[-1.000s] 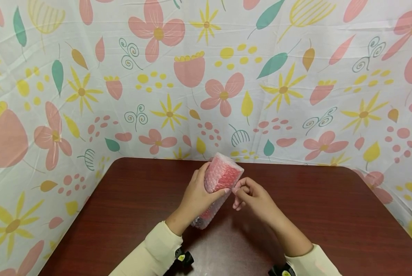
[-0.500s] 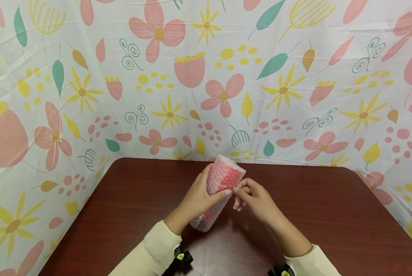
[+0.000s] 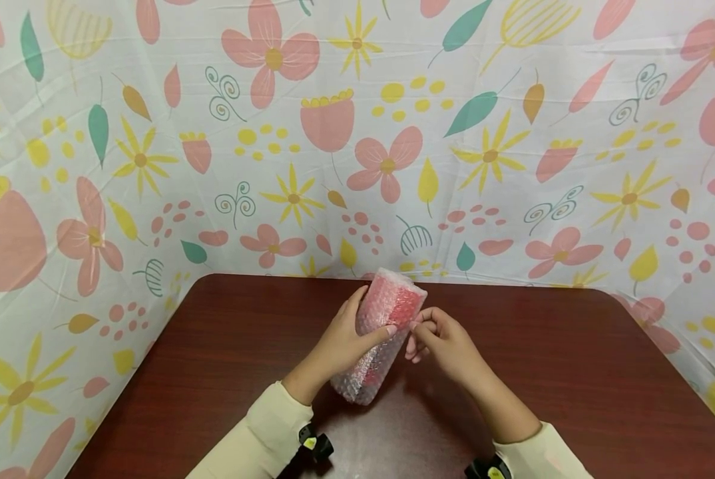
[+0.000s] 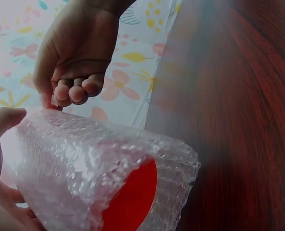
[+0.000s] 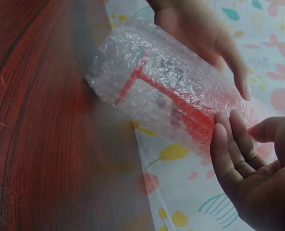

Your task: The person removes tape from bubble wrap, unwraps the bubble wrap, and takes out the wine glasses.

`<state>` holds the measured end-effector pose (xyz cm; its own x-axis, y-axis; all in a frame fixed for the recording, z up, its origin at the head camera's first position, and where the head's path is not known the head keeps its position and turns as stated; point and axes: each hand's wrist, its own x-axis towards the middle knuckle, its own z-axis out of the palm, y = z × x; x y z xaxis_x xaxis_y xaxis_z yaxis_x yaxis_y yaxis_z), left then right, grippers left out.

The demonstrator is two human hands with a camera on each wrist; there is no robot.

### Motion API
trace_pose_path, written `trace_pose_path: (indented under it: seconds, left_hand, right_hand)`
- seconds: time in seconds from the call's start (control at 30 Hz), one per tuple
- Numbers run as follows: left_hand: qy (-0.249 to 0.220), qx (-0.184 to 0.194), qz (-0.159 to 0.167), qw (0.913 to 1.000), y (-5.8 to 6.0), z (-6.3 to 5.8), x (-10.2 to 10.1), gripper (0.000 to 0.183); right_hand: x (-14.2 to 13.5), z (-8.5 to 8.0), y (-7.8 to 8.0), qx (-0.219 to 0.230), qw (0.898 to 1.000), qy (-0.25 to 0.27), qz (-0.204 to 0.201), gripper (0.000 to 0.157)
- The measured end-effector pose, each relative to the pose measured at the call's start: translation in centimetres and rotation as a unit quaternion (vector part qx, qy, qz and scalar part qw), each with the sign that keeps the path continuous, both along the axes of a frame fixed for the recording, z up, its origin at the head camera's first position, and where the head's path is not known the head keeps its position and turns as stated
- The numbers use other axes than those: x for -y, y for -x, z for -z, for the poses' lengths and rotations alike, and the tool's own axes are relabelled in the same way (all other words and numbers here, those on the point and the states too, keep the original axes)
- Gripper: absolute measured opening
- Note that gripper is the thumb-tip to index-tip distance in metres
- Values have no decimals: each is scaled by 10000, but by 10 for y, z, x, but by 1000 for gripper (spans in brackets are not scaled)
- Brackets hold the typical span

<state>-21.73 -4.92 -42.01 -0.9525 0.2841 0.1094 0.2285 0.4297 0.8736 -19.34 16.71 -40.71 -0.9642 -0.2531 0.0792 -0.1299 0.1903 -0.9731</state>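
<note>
A red, rounded thing [image 4: 132, 197], its kind hidden by the wrapping, lies inside a roll of bubble wrap [image 3: 387, 303]. My left hand [image 3: 339, 342] grips the roll from the left, thumb across its front and fingers behind. The roll is tilted, its upper end leaning away to the right over the table. At its right side my right hand [image 3: 447, 346] pinches the wrap between thumb and forefinger, the other fingers curled loosely. In the left wrist view the wrap's near end gapes around the red surface. Red strips [image 5: 154, 83] show through the wrap in the right wrist view.
The dark red-brown wooden table [image 3: 243, 346] spreads under both hands. A white cloth [image 3: 309, 219] printed with flowers and leaves hangs behind and at the sides. Black wrist cameras [image 3: 317, 444] sit at the cream sleeves [image 3: 261, 426].
The wrapped roll has turned a little in my left hand, and its lower end has shifted right and toward me. My right hand has moved only slightly, staying at the wrap's side.
</note>
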Motion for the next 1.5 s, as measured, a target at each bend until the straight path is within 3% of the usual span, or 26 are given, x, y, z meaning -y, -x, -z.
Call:
trace_pose_path:
  seconds: [0.27, 0.53, 0.73, 0.97, 1.27, 1.5]
  left_hand:
    - [-506, 279, 338, 9978, 2, 3, 1, 91]
    - [-839, 412, 670, 9934, 2, 7, -1, 97]
    - [-853, 121, 485, 9951, 3, 6, -2, 96]
    - [-660, -334, 164, 9971, 3, 5, -4, 90]
    - [-609, -348, -37, 9975, 2, 3, -2, 91]
    - [-459, -650, -216, 9966, 3, 5, -3, 91]
  right_hand:
    - [-1, 1, 0, 95, 10000, -6, 18, 19]
    - [-1, 0, 0, 27, 9999, -129, -13, 18]
    - [-4, 0, 1, -38, 9996, -220, -175, 18]
    - [-10, 2, 4, -67, 9976, -265, -637, 20]
    - [-11, -5, 2, -127, 9982, -545, -228, 22]
    - [-11, -7, 0, -113, 9983, -222, -520, 19]
